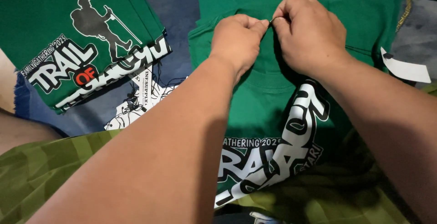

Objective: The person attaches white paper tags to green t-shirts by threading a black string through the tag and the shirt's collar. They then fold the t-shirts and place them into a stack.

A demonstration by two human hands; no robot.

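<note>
A green shirt (273, 105) lying across the lap is being pinched at its collar by the left hand (236, 39) and right hand (309, 33), fingertips together, while finished-looking folded shirts (54, 33) are being kept stacked alongside.

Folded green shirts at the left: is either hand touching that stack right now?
No: both the left hand and the right hand pinch at the green shirt in front, apart from the folded stack.
</note>
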